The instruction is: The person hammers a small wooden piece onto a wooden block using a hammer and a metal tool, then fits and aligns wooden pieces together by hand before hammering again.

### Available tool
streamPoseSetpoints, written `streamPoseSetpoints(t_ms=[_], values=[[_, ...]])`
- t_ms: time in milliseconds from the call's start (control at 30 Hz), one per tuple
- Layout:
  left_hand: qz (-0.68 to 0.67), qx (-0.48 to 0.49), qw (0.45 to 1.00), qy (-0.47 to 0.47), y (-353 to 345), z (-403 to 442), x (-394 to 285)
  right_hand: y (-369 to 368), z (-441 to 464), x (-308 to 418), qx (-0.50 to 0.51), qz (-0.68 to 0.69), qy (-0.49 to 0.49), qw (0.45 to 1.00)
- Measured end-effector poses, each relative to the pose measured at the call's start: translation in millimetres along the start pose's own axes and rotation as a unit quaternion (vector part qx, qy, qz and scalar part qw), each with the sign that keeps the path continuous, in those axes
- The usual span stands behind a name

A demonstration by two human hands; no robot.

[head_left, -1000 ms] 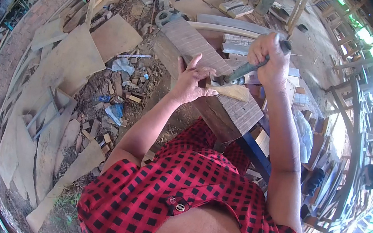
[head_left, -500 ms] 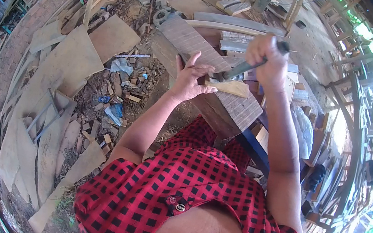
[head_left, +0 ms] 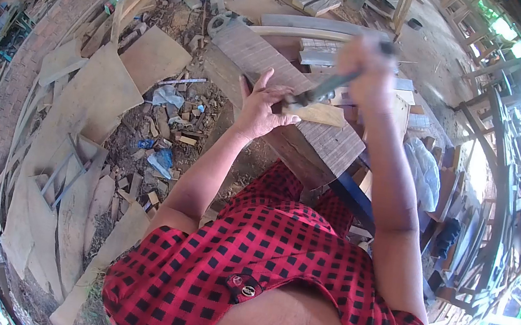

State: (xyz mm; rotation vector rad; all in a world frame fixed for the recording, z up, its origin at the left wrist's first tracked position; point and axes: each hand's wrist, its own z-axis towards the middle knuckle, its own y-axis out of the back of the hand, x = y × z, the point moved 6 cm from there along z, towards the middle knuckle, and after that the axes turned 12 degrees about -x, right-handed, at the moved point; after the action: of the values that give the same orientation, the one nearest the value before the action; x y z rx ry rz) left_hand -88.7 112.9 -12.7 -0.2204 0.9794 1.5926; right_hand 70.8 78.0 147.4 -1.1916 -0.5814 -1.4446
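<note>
A small pale wood block [head_left: 325, 114] lies on a broad wooden plank bench [head_left: 256, 47]. My left hand [head_left: 262, 109] steadies the block's left end, with the thumb along its near side and the other fingers partly spread. In my right hand [head_left: 365, 74], blurred by motion, is the handle of what looks like a hammer [head_left: 340, 83]. The tool slants down to the left, its head end low beside my left fingers at the block. Whether the head touches the wood, I cannot tell.
Thin wood sheets [head_left: 85, 93] lean and lie on the left. Wood scraps [head_left: 164, 117] and a blue plastic piece [head_left: 161, 160] litter the ground. Long curved boards [head_left: 318, 25] lie beyond the bench. A plastic bag [head_left: 422, 174] hangs among stacked timber on the right.
My right hand has shifted slightly left and up with the tool and is more blurred. My left hand stays at the block. The whole view has shifted a little.
</note>
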Motion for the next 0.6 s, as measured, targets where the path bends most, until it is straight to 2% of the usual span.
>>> streamPoseSetpoints(t_ms=[67,200,267,333,400,500,600], values=[[0.007,-0.001,1.000,0.013,2,2,-3,59,15,4,-0.112,0.170,-0.041,0.978],[0.024,0.017,0.999,0.020,-1,3,-1,63,6,2,-0.067,0.243,-0.026,0.967],[0.003,0.034,0.999,0.036,-1,3,0,33,4,7,-0.073,0.143,-0.007,0.987],[0.022,0.045,0.998,0.042,1,5,-3,7,0,16,-0.046,0.112,0.010,0.993],[0.040,0.055,0.996,0.049,-1,5,-2,-14,-4,17,-0.021,0.008,0.040,0.999],[0.040,0.034,0.998,0.031,0,5,-2,-25,-7,16,-0.017,-0.008,0.016,1.000],[0.042,0.055,0.996,0.062,-1,5,-1,-29,-5,19,0.005,-0.019,0.006,1.000]])
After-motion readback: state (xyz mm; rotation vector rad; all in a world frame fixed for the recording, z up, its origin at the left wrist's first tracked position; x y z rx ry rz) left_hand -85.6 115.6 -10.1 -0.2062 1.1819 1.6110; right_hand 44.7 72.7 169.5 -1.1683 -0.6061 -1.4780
